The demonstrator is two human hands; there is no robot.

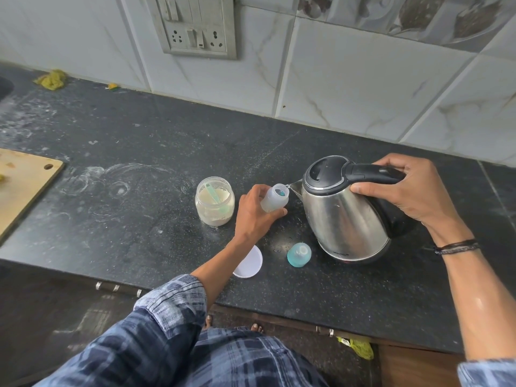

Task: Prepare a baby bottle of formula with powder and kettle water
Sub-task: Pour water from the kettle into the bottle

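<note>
My left hand point(255, 216) grips a small clear baby bottle point(275, 199), tilted with its open mouth toward the kettle spout. My right hand point(413, 191) holds the black handle of a steel kettle point(343, 216), tipped left so its spout meets the bottle's mouth; a thin stream of water shows there. An open glass jar of pale powder point(214, 202) with a green scoop point(216, 196) inside stands left of the bottle. The teal bottle teat cap point(298, 255) lies on the counter near the kettle's base.
A white jar lid point(250, 263) lies near the dark counter's front edge point(279, 300). A wooden cutting board point(22, 182) sits at far left. A wall socket panel point(195, 26) and tiled wall are behind. A yellow cloth point(51, 79) lies at the back left.
</note>
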